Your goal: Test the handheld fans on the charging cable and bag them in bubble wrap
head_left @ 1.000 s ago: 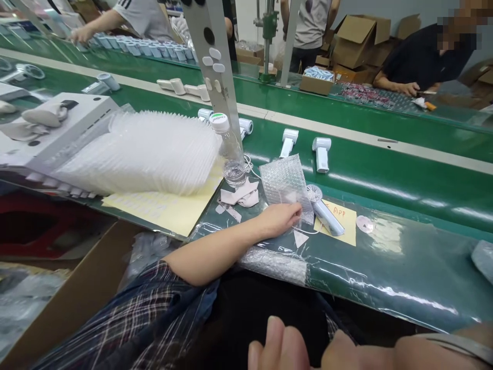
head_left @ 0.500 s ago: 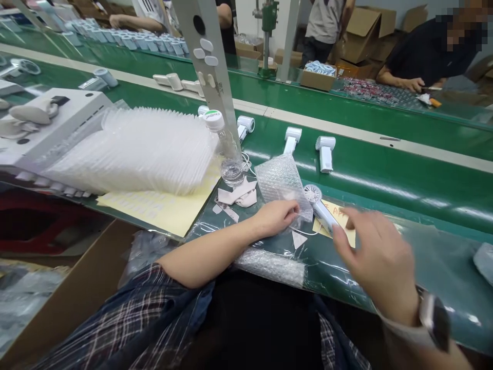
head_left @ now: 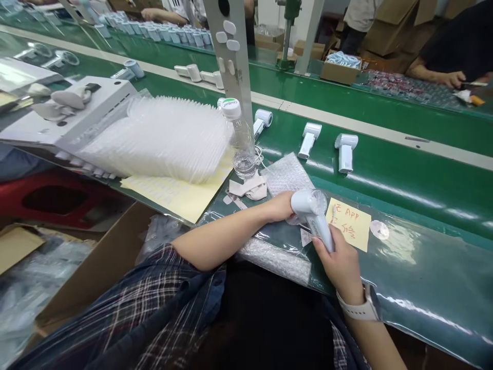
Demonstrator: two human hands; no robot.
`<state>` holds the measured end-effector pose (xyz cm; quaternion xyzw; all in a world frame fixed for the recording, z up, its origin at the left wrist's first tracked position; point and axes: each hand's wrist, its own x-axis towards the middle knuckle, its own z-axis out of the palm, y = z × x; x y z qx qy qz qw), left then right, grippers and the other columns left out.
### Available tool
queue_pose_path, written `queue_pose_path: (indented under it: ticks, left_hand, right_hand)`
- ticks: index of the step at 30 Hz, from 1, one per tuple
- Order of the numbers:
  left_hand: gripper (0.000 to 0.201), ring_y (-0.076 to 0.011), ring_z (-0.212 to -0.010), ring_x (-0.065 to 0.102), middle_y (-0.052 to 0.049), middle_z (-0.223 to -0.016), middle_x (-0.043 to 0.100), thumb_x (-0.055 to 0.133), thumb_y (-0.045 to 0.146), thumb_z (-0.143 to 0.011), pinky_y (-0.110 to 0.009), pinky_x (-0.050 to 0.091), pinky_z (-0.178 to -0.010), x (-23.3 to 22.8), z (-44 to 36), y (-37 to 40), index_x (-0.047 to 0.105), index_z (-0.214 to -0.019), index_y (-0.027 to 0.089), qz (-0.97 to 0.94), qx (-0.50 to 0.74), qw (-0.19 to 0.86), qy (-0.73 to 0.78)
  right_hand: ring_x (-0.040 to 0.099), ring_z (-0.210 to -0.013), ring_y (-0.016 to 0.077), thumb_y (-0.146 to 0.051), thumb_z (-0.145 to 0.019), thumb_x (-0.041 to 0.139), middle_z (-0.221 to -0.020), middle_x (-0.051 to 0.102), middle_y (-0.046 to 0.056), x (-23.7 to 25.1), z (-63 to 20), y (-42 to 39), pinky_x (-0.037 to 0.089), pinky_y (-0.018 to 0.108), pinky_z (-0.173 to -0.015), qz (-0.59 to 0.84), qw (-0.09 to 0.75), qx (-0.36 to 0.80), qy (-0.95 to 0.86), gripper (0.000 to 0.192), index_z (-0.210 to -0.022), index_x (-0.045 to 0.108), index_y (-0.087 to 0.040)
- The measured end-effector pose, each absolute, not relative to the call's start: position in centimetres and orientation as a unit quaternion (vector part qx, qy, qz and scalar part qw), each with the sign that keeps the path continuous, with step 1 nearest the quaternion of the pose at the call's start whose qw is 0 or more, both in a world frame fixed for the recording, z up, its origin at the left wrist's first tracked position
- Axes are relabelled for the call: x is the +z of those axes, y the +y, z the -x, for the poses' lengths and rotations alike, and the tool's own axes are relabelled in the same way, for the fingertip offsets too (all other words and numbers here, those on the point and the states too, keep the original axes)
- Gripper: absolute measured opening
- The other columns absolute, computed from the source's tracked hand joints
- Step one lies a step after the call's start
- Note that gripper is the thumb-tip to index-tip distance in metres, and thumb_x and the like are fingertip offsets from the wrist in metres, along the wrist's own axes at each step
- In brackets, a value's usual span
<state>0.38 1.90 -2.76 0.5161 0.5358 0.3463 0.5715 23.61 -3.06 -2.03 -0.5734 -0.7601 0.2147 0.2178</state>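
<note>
Right hand (head_left: 341,262) clenched on handle of handheld fan (head_left: 313,216); handle end hidden in palm. Left hand (head_left: 280,206) at fan head, fingers hidden behind it, grip can't tell. Bubble wrap bag (head_left: 287,177) just beyond left hand, partly covered. Yellow note (head_left: 352,226) right of fan. Vs 0.5 s ago: fan lifted off note, right hand closed on it.

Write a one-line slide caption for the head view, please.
Right hand grips a white handheld fan, left hand on a bubble-wrap bag.
</note>
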Motion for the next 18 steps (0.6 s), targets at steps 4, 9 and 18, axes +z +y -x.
queue_pose_path:
  ticks: [4,9,18]
  left_hand:
    - [0.044,-0.0099,-0.046,0.029,0.009,-0.064,0.035,0.036,0.015,-0.101,-0.022,0.026,-0.046,-2.9,0.4,2.7,0.051,-0.142,0.011,-0.455,0.372,0.589,0.554]
    - [0.043,-0.0098,-0.056,0.034,0.007,-0.07,0.035,0.042,0.013,-0.101,-0.022,0.032,-0.057,-1.8,1.1,2.4,0.053,-0.142,0.017,-0.477,0.432,0.507,0.573]
    - [0.05,-0.0192,-0.078,0.061,-0.001,-0.085,0.066,0.045,0.006,-0.103,-0.033,0.041,-0.064,4.5,-0.3,-4.1,0.048,-0.152,0.017,-0.905,0.176,-0.046,0.385]
  right_hand:
    - [0.075,-0.089,0.0304,-0.063,-0.098,0.049,-0.111,0.079,0.012,-3.1,-22.7,-2.8,0.053,0.036,-0.071,0.589,0.185,0.181,-0.766,0.052,-0.123,0.07,-0.022]
    - [0.076,-0.085,0.0282,-0.048,-0.1,0.052,-0.103,0.081,0.008,-2.8,-22.0,-2.8,0.049,0.033,-0.065,0.57,0.122,0.128,-0.802,0.04,-0.126,0.07,-0.022]
    - [0.066,-0.062,0.022,-0.067,-0.095,0.059,-0.074,0.072,0.008,1.8,-22.4,-2.2,0.044,0.03,-0.054,0.562,0.258,0.286,-0.732,0.049,-0.091,0.071,-0.02]
